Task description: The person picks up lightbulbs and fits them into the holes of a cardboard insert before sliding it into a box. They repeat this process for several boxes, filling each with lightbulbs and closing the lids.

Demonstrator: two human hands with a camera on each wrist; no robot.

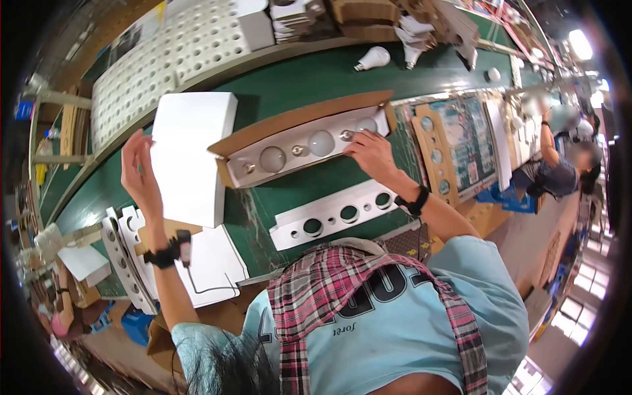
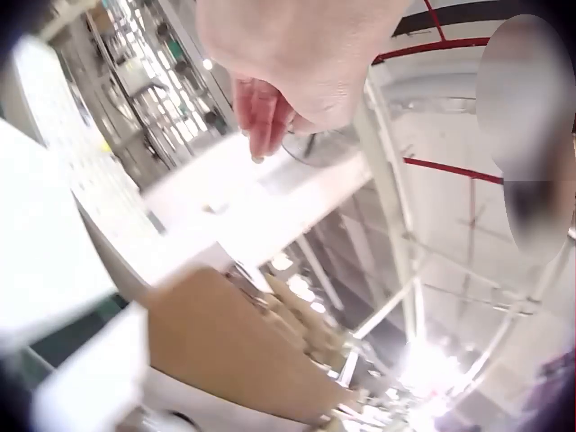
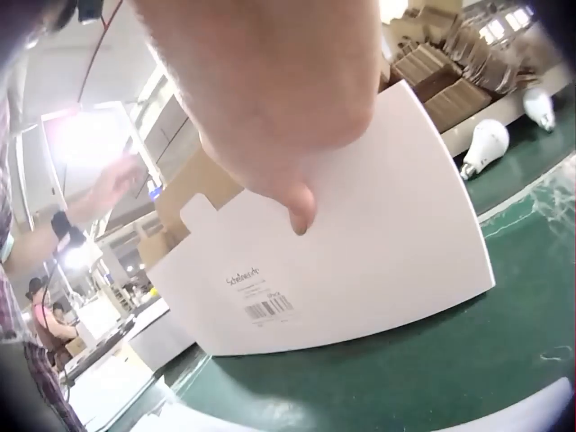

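Head view, centre: long open box (image 1: 289, 129), lying aslant, its right end higher in the frame. Outer wall white, inner face of the raised flap brown. Bulbs (image 1: 272, 159) lie in a row in a white insert: three rounded globes, with three metallic bases showing alternately among them. Globes pale; the leftmost looks greyer. Right-wrist view, centre: the smooth white wall, with a printed label (image 3: 261, 301) and barcode at lower left and a tab at upper left; lettering too blurred to read.

Right hand (image 1: 374, 157): at the box's right end, right of centre in the head view, fingers bent over the rim beside the rightmost base. Right-wrist view shows a digit's tip against or just in front of the white wall. Cannot tell whether it pinches the wall or a bulb.

Left hand (image 1: 138, 172): left of frame, well apart from the box, fingers loosely extended, nothing held. Large white block (image 1: 191, 155) lies between this hand and the box. Perforated white insert (image 1: 331, 222) lies just below the box in the frame, on the green tabletop (image 1: 260, 227).
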